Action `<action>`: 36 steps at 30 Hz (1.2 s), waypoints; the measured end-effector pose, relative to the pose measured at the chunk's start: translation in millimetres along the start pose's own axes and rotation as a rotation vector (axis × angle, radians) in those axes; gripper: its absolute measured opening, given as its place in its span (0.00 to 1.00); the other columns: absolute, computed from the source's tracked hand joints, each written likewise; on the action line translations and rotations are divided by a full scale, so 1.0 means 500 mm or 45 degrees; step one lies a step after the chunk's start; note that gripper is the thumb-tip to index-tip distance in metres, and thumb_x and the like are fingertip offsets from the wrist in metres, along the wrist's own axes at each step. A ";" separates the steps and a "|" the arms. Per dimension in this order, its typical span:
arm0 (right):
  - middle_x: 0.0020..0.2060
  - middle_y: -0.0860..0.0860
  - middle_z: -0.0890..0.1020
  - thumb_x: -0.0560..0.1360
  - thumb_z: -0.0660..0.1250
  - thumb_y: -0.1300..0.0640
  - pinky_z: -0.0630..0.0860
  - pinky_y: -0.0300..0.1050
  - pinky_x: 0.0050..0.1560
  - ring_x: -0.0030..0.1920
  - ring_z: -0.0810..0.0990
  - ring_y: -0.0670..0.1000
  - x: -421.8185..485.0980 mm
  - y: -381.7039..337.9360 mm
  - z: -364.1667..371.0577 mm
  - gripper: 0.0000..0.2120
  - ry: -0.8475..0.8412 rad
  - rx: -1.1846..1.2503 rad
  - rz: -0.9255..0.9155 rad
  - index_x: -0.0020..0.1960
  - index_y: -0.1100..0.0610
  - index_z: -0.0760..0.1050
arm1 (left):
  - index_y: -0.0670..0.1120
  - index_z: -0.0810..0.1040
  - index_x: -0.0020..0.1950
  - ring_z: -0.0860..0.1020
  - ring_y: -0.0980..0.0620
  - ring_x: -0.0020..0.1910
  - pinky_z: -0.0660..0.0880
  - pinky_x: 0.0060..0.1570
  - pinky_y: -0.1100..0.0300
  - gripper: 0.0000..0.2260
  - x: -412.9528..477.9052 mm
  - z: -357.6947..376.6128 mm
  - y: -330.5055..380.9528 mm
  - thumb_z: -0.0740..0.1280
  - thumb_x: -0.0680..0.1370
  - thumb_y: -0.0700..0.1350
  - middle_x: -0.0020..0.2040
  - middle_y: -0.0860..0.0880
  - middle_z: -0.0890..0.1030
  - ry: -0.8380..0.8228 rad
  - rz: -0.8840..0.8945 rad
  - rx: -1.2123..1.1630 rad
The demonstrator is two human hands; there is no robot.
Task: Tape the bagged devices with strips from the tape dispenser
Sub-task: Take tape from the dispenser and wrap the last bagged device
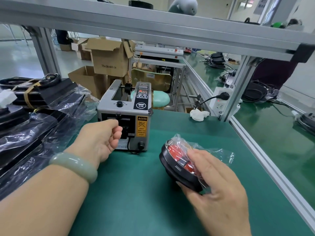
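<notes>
A grey tape dispenser (125, 116) stands on the green mat, its outlet facing me. My left hand (100, 142), with a pale green bangle on the wrist, is at the outlet. Its thumb and curled fingers pinch together there on a tape strip that barely shows. To the right, my right hand (214, 189) grips a bagged device (177, 159), a round black housing with a red lens in a clear plastic bag. The device is tilted on the mat, and the loose end of the bag sticks out to the right.
A pile of bagged black devices and cable bundles (34, 116) fills the left side. A crumpled white tissue (199, 114) lies at the mat's far edge near a power strip (223, 101). An aluminium frame rail (265, 150) borders the right. Cardboard boxes (109, 58) stand behind.
</notes>
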State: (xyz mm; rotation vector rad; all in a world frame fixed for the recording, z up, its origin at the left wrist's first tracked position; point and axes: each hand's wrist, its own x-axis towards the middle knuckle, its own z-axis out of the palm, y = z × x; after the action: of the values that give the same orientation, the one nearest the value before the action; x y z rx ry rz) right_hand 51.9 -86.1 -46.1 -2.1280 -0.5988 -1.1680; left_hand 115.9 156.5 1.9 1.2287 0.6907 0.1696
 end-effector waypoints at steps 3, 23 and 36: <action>0.54 0.41 0.78 0.58 0.77 0.57 0.75 0.47 0.55 0.53 0.79 0.48 0.001 -0.006 -0.001 0.27 -0.008 -0.015 0.013 0.58 0.53 0.81 | 0.44 0.75 0.41 0.72 0.61 0.16 0.67 0.18 0.72 0.07 0.005 0.002 0.004 0.64 0.79 0.43 0.20 0.53 0.76 0.017 -0.013 0.033; 0.56 0.43 0.78 0.52 0.85 0.63 0.70 0.44 0.60 0.57 0.76 0.47 -0.002 -0.011 -0.007 0.39 -0.156 0.059 0.102 0.61 0.50 0.76 | 0.46 0.76 0.39 0.73 0.59 0.21 0.68 0.19 0.69 0.08 -0.101 -0.006 -0.042 0.67 0.77 0.45 0.25 0.53 0.77 -0.220 0.050 -0.067; 0.55 0.43 0.80 0.53 0.85 0.56 0.69 0.41 0.60 0.57 0.74 0.42 -0.003 -0.021 -0.012 0.35 -0.237 0.008 0.186 0.59 0.53 0.80 | 0.51 0.83 0.32 0.71 0.77 0.56 0.63 0.60 0.62 0.15 -0.241 -0.010 -0.110 0.75 0.64 0.63 0.53 0.64 0.80 -0.505 0.486 0.376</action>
State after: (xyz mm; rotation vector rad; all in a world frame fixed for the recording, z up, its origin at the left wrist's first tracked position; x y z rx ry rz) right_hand 41.0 -83.0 -41.9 -2.2495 -0.5172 -0.8948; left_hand 5.1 83.9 -1.5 1.6159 0.1323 0.1351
